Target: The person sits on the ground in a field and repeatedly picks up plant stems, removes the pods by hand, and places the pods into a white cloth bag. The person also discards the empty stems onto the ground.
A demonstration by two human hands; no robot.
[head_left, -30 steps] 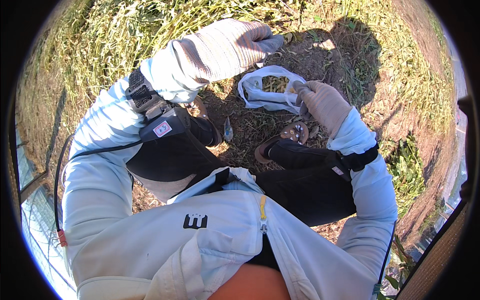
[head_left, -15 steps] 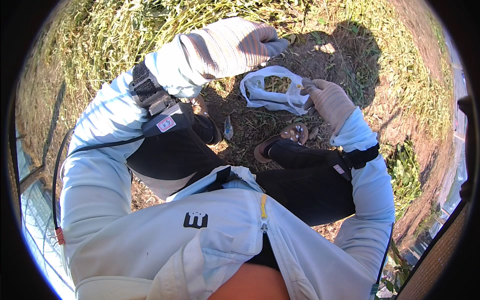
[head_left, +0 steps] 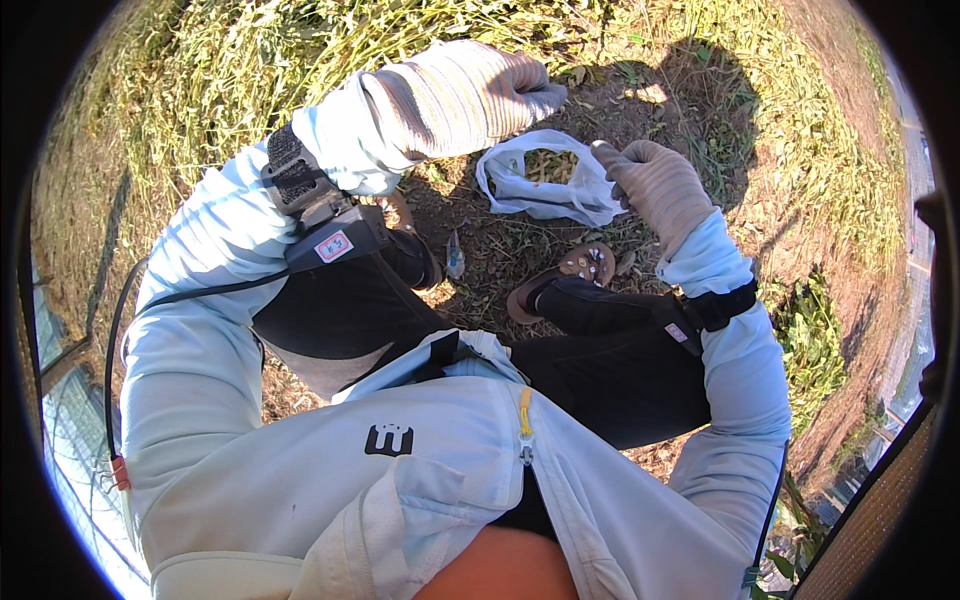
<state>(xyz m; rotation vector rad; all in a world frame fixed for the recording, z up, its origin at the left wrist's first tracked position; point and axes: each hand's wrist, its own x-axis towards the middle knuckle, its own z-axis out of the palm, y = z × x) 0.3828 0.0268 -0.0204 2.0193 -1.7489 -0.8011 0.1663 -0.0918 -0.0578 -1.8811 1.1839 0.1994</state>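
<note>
A white plastic bag [head_left: 560,204] stands with its mouth wide on the ground in front of my feet. Small pale yellow-brown pieces [head_left: 550,166], too small to name, lie inside it. My left hand [head_left: 475,95], in a striped knitted glove, is above and left of the bag with its fingers curled closed; whatever they hold is hidden. At the bag's right rim is my gloved right hand [head_left: 660,190], its fingers bent and drawn together. I cannot make out anything in them.
Cut, drying plants [head_left: 250,70] heap across the far side and the left. My shoes [head_left: 588,262] stand on the near side of the bag. A small clear plastic piece [head_left: 455,256] lies between my feet. A leafy green clump [head_left: 810,345] is on the right.
My right hand has turned and shifted slightly toward the far side, its fingers leaving the bag's opening. My left hand has moved a little left, still closed.
</note>
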